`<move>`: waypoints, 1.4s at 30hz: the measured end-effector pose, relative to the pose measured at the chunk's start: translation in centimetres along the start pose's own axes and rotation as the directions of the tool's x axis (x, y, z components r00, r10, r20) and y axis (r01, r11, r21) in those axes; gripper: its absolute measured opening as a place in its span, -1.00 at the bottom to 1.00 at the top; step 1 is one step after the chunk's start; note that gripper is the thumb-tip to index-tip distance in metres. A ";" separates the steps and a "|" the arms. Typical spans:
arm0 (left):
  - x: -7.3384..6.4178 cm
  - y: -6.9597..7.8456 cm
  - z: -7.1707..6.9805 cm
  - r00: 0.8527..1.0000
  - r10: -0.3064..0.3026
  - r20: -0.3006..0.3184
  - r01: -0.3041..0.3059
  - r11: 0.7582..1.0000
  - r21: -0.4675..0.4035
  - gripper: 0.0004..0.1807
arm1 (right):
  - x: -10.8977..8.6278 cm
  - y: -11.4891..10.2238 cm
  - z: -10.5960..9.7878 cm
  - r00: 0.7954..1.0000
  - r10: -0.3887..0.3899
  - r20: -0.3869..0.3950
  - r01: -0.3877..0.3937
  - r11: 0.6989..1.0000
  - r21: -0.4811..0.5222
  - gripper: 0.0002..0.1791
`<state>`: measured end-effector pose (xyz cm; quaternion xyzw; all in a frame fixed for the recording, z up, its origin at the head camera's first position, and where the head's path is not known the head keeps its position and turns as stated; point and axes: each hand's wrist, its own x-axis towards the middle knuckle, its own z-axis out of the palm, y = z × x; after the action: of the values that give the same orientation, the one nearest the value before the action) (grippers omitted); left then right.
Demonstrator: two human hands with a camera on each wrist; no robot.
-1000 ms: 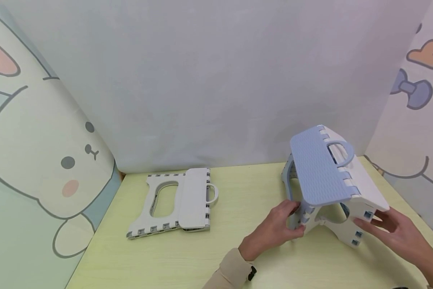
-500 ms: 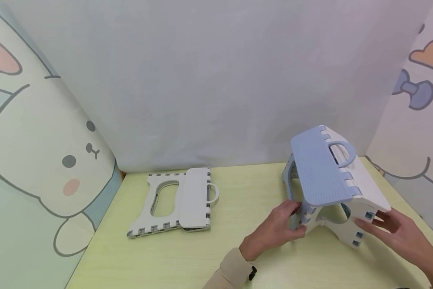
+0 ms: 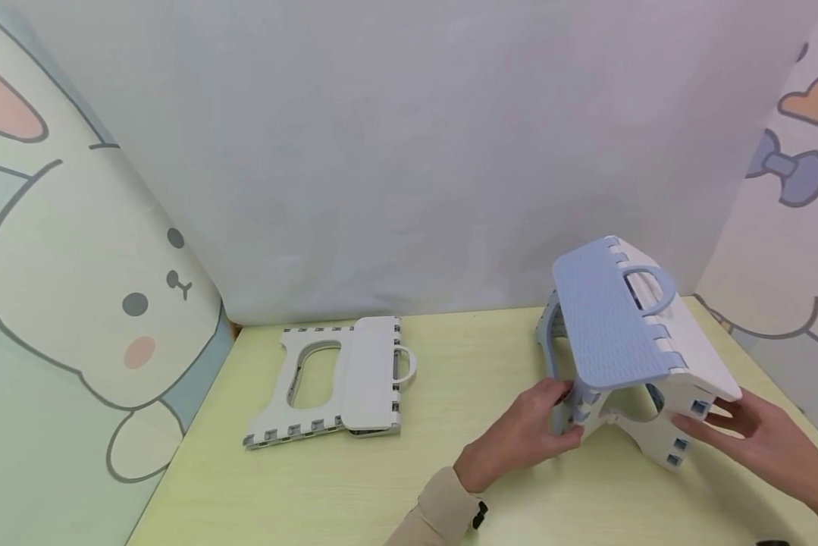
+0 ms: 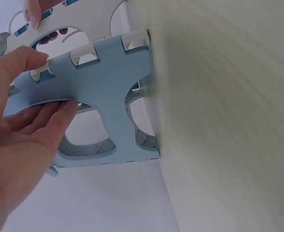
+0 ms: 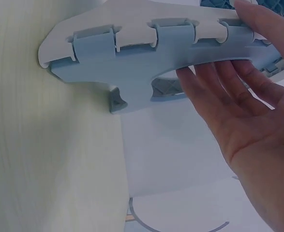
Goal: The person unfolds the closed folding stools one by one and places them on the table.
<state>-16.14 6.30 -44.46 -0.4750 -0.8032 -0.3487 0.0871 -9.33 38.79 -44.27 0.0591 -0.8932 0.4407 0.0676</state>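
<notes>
A blue and white folding step stool (image 3: 609,318) stands half unfolded at the right of the table, its top peaked like a roof with a loop handle (image 3: 662,292) along the ridge. My left hand (image 3: 524,432) grips the edge of its left blue leg panel, thumb on the hinge side and fingers through the cutout, as the left wrist view shows. On the other side my right hand (image 3: 756,440) holds the right leg panel, fingers curled into the cutout (image 5: 168,87) and thumb over the hinged edge. A second, white folding stool (image 3: 371,375) lies folded flat on the table, left of centre.
The pale yellow-green table (image 3: 449,364) ends at a white back wall (image 3: 409,167). Side panels with cartoon prints, one a rabbit (image 3: 74,303), flank it left and right. The blue and white stool stands close to the back and right edges.
Both hands keep their grip on the blue and white stool, and its peaked shape stays the same. The whole head view has shifted slightly to the right.
</notes>
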 end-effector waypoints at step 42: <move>-0.2 0.3 -2.6 0.976 0.004 -0.216 0.007 0.999 0.048 -0.63 | 0.6 -0.8 -2.6 0.969 -0.213 -0.122 0.179 0.954 -0.243 -0.50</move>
<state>-16.30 4.58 -42.45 -0.4315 -0.7975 -0.3788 0.1852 -9.58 40.39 -42.02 0.1067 -0.9204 0.3287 0.1831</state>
